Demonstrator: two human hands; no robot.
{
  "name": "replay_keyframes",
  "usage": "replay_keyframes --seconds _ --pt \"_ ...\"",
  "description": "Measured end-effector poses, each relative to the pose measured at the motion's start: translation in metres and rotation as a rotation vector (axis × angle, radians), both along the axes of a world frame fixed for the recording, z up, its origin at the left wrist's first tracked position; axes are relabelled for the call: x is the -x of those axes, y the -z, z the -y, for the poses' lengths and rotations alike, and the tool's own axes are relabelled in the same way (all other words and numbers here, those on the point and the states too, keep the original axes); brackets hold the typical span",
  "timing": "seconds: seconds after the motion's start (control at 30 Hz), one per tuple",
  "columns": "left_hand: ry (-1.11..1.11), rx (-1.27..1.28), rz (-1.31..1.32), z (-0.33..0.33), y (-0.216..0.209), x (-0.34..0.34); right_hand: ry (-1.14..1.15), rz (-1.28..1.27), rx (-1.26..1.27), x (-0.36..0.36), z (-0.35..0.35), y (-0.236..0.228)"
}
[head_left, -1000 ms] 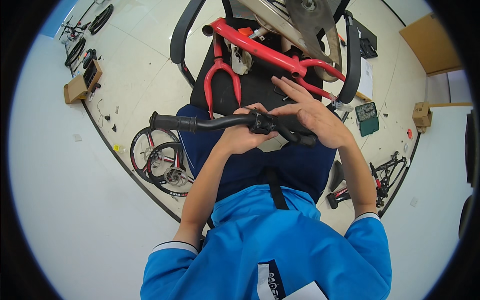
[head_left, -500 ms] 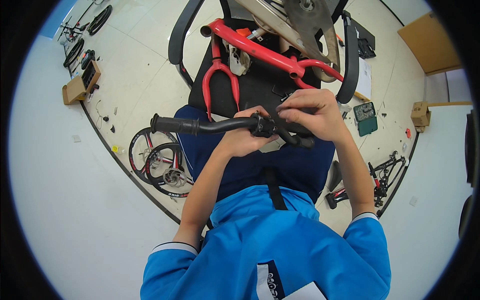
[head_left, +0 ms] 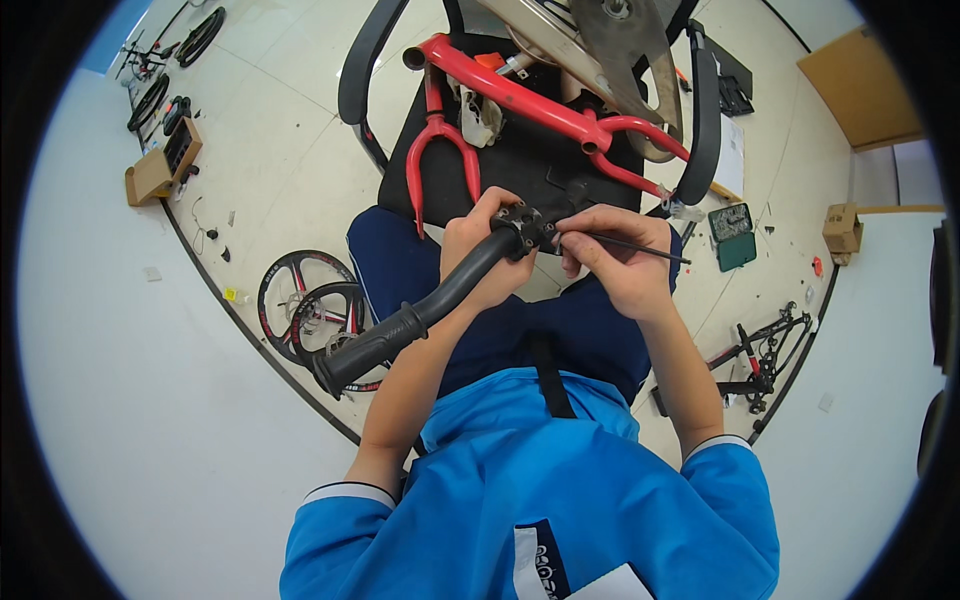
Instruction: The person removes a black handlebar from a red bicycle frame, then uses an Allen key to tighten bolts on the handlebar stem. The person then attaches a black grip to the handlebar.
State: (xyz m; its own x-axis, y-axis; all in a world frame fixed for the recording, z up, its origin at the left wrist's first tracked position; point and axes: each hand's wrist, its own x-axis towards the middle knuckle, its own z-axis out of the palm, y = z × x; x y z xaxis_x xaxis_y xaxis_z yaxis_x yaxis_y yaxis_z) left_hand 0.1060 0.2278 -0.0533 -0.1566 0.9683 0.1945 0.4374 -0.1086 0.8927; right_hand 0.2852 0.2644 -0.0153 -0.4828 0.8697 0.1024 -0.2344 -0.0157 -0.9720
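My left hand [head_left: 477, 250] is closed round the middle of a black bicycle handlebar [head_left: 462, 276] at its stem clamp [head_left: 522, 226]. The bar's rubber grip [head_left: 372, 348] points down and left over my left forearm. My right hand [head_left: 622, 258] pinches a thin black hex key [head_left: 645, 248] close beside the clamp; its long arm sticks out to the right. Whether its tip, hidden by my fingers, sits in a bolt I cannot tell. The bar's far half is mostly hidden behind my right hand.
Beyond my knees a black chair [head_left: 395, 190] carries a red bicycle frame [head_left: 510, 95], a red fork [head_left: 437, 150] and a greyish frame part [head_left: 540, 40]. Wheels [head_left: 325, 310] lie on the floor at left. A green case [head_left: 735, 250] and a black folded frame [head_left: 765, 350] are at right.
The handlebar has turned, its grip end swinging down toward me and its clamp rising slightly. My right hand has lowered beside the clamp, and the hex key now shows in it.
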Motion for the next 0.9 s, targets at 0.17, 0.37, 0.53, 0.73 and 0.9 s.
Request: replay_keyframes --seconds 0.17,0.37,0.53,0.73,0.9 --pt "0.025 0.0 0.032 0.002 0.0 -0.007 0.096 0.173 -0.34 0.004 0.003 0.008" --pt "0.064 0.03 0.04 0.002 -0.004 -0.007 0.14 0.314 -0.672 0.002 0.003 0.004" --pt "0.09 0.053 0.042 0.004 -0.01 -0.007 0.152 0.334 -0.794 -0.001 -0.001 0.005" --pt "0.177 0.119 0.053 0.004 -0.015 -0.004 0.125 0.346 -1.106 -0.006 -0.005 -0.003" --pt "0.269 0.176 0.042 0.005 -0.021 -0.003 0.127 0.392 -1.43 -0.01 -0.007 -0.006"
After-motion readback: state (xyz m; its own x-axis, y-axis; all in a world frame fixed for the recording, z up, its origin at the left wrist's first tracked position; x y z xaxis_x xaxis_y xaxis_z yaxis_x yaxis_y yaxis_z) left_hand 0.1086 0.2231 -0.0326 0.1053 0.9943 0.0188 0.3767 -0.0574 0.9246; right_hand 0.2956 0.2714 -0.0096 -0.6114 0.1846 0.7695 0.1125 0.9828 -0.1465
